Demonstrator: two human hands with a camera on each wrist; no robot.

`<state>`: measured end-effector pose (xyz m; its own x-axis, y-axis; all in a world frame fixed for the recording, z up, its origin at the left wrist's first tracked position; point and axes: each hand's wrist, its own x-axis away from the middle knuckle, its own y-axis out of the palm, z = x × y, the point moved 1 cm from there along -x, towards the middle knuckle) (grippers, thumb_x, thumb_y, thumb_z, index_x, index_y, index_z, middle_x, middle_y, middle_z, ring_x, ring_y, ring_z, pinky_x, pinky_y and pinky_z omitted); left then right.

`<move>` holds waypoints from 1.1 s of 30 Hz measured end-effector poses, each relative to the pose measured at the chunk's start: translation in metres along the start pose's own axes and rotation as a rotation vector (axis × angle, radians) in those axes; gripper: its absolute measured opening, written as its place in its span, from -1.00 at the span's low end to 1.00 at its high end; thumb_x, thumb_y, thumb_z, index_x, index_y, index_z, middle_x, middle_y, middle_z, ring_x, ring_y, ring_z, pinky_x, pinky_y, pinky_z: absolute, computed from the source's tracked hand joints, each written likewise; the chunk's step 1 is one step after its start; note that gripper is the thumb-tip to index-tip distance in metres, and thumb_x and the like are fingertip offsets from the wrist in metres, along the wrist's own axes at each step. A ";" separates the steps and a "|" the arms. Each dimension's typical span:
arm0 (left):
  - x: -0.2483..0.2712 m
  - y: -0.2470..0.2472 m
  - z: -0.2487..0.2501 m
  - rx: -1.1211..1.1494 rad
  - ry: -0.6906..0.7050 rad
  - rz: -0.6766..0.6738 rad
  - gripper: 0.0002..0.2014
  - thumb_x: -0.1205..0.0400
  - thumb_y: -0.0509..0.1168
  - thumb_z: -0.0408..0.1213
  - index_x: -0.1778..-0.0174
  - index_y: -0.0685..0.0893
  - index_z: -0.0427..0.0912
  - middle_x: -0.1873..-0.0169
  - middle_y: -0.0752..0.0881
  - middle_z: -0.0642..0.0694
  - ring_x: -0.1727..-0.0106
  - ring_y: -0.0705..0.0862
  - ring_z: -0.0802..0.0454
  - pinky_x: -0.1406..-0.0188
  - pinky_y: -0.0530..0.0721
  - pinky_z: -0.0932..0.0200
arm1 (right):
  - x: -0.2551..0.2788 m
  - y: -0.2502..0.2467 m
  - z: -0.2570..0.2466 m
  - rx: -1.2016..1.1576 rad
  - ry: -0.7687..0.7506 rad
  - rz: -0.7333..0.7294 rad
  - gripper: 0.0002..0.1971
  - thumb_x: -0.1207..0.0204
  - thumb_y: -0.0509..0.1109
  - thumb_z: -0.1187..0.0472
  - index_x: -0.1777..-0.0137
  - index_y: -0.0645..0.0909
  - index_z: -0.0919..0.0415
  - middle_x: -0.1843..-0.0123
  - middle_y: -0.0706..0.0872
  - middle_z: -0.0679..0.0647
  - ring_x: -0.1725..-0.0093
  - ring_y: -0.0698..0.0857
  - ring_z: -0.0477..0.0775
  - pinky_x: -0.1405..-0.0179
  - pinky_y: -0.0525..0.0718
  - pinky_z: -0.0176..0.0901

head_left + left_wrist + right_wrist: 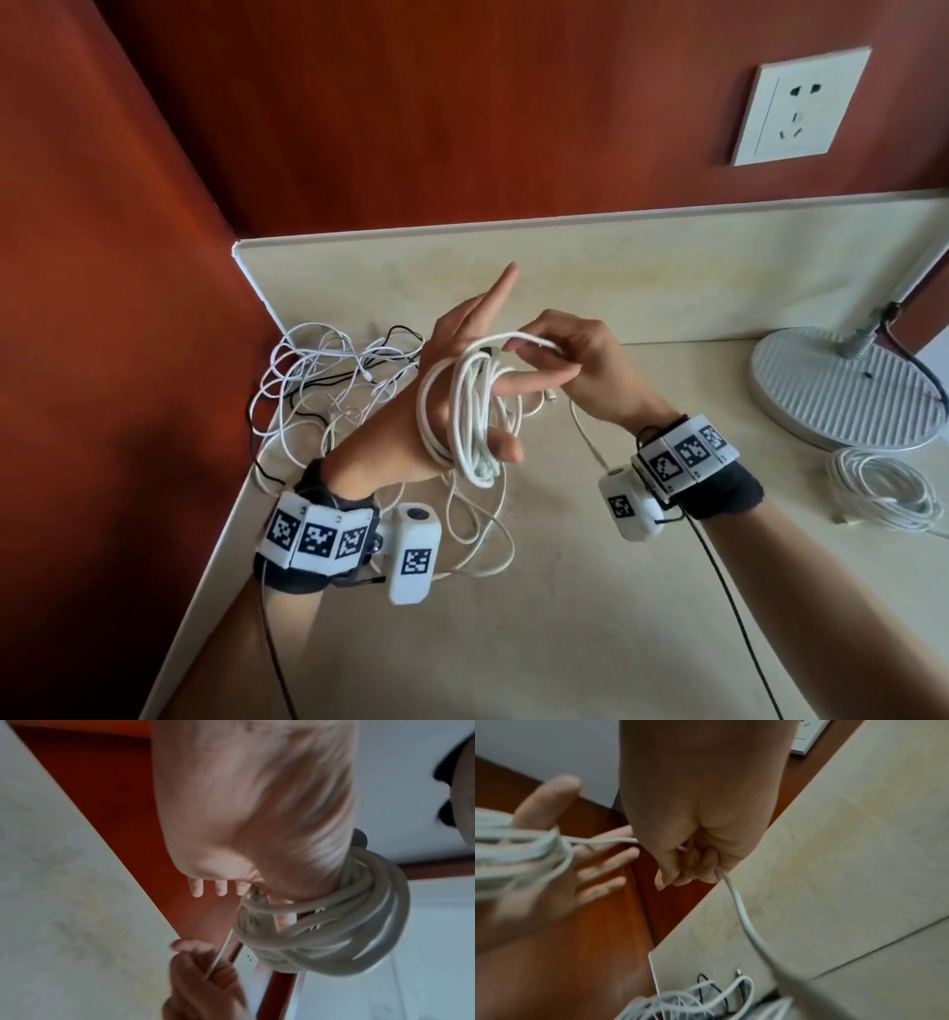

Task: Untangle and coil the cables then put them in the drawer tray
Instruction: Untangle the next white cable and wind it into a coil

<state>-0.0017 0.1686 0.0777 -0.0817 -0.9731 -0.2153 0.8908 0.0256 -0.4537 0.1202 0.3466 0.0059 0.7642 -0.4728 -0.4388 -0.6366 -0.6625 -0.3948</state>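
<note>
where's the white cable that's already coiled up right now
In the head view, the finished white coiled cable lies on the cream countertop at the far right, just in front of the round white ribbed lamp base.

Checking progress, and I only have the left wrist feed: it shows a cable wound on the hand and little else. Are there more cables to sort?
Observer: Yes. A tangle of white and black cables lies on the counter in the corner, beyond the left hand.
Operator: Any finished?
Observer: One coil lies on the counter beside the lamp base, far right.
Operator: How much slack on the current one?
Observer: The right hand pinches the white cable, and its loose end hangs from that hand down to the counter.
</note>
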 end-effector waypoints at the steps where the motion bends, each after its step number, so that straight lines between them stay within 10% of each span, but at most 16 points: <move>1: -0.002 0.000 -0.009 -0.002 0.088 -0.005 0.18 -0.47 0.64 -0.02 -0.82 -0.08 0.20 -0.74 0.27 0.15 -0.59 0.56 0.09 -0.52 0.54 0.20 | 0.003 0.005 0.002 0.074 -0.029 -0.022 -0.80 -0.71 0.39 0.43 -0.06 0.74 0.11 0.07 0.73 -0.12 0.11 0.73 -0.13 0.11 0.63 -0.25; 4: -0.012 0.001 -0.010 -0.073 0.121 0.057 -0.19 -0.57 0.21 0.45 -0.71 0.34 0.18 -0.79 0.15 -0.23 -0.68 0.42 -0.15 -0.72 0.33 -0.08 | 0.010 0.028 0.005 0.201 -0.103 -0.150 -0.85 -0.71 0.27 0.33 -0.14 0.67 0.27 -0.01 0.76 0.14 0.06 0.75 0.19 0.09 0.71 0.19; 8: -0.021 -0.014 -0.024 -0.154 0.195 0.228 0.02 -0.60 0.09 0.49 -0.78 0.20 -0.25 -0.58 0.51 0.34 -0.52 0.58 0.05 -0.66 0.36 0.06 | 0.019 0.041 -0.003 0.219 -0.121 -0.150 -0.83 -0.79 0.27 0.21 -0.09 0.60 0.32 0.10 0.67 0.16 0.22 0.63 0.17 0.19 0.61 0.04; 11: -0.022 -0.027 -0.037 -0.231 0.168 0.367 -0.18 -0.71 -0.03 0.43 -0.73 0.41 -0.08 -0.63 0.39 0.42 -0.52 0.53 0.19 -0.63 0.34 0.21 | 0.022 0.041 -0.011 0.186 -0.071 -0.095 -0.82 -0.86 0.19 0.15 -0.14 0.55 0.24 0.19 0.61 0.09 0.27 0.58 0.18 0.22 0.58 0.09; 14: -0.024 -0.036 -0.043 -0.237 0.121 0.452 -0.04 -0.75 -0.06 0.36 -0.65 0.33 -0.56 -0.47 0.32 0.78 -0.37 0.44 0.65 -0.52 0.26 0.46 | 0.024 0.039 -0.012 0.204 -0.034 -0.043 -0.82 -0.88 0.16 0.19 -0.20 0.61 0.16 0.25 0.60 0.08 0.31 0.56 0.20 0.24 0.58 0.13; 16: -0.027 -0.045 -0.059 -0.189 0.114 0.498 -0.10 -0.79 0.00 0.23 -0.65 0.22 -0.64 -0.46 0.48 0.63 -0.17 0.56 0.67 -0.42 0.36 0.51 | 0.027 0.038 -0.012 0.228 0.000 -0.013 -0.81 -0.87 0.17 0.19 -0.15 0.63 0.11 0.32 0.58 0.07 0.37 0.51 0.14 0.29 0.55 0.10; 19: -0.033 -0.053 -0.086 -0.102 -0.009 0.627 -0.27 -0.78 0.15 0.17 -0.80 0.21 -0.15 -0.44 0.71 0.02 -0.13 0.74 0.39 -0.39 0.57 0.35 | 0.030 0.040 -0.013 0.271 0.035 -0.015 -0.81 -0.85 0.22 0.14 -0.10 0.66 0.07 0.33 0.64 0.03 0.40 0.50 0.06 0.31 0.55 0.04; 22: -0.038 -0.056 -0.108 -0.411 -0.122 0.681 -0.50 -0.63 0.11 0.49 -0.52 0.27 0.76 -0.52 0.63 0.21 -0.32 0.69 -0.35 -0.53 0.55 -0.24 | 0.030 0.043 -0.021 0.377 0.036 -0.003 -0.81 -0.82 0.28 0.06 -0.10 0.70 0.07 0.29 0.74 -0.04 0.36 0.59 0.09 0.29 0.64 0.10; 24: -0.040 -0.053 -0.117 -0.572 -0.163 0.724 -0.27 -0.54 0.10 0.51 -0.63 0.50 0.32 -0.36 0.45 0.75 -0.42 0.64 -0.14 -0.59 0.48 -0.02 | 0.029 0.042 -0.026 0.425 0.039 0.014 -0.80 -0.80 0.32 0.02 -0.09 0.74 0.06 0.38 0.66 -0.09 0.40 0.54 0.09 0.34 0.65 0.09; 26: -0.044 -0.051 -0.126 -0.542 -0.263 0.807 0.02 -0.47 0.19 0.45 -0.73 0.38 -0.20 -0.12 0.59 0.73 -0.48 0.57 0.11 -0.57 0.35 0.13 | 0.027 0.042 -0.030 0.460 0.036 0.013 -0.78 -0.78 0.35 -0.02 -0.04 0.76 0.07 0.45 0.54 -0.15 0.44 0.46 0.02 0.37 0.61 0.03; 30: -0.046 -0.044 -0.156 -0.474 -0.349 0.798 0.23 -0.29 0.12 0.77 -0.79 0.03 0.10 -0.02 0.77 0.50 -0.62 0.46 0.10 -0.65 0.30 -0.20 | 0.023 0.047 -0.039 0.492 0.016 -0.014 -0.69 -0.77 0.33 -0.10 0.06 0.72 0.09 0.45 0.57 -0.07 0.41 0.50 0.12 0.38 0.60 0.04; 33: -0.044 -0.038 -0.151 -0.616 -0.327 0.787 0.04 -0.43 0.21 0.65 -0.77 -0.01 0.33 -0.30 0.78 0.21 -0.69 0.26 0.07 -0.60 0.24 -0.33 | 0.023 0.047 -0.042 0.503 0.024 -0.027 -0.71 -0.78 0.33 -0.06 0.04 0.72 0.10 0.41 0.62 -0.04 0.37 0.55 0.16 0.35 0.61 0.06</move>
<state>-0.0996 0.2449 -0.0261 0.6274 -0.6438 -0.4382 0.2514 0.7000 -0.6685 0.1122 0.2804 0.0115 0.7796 -0.4761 -0.4069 -0.5834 -0.3157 -0.7483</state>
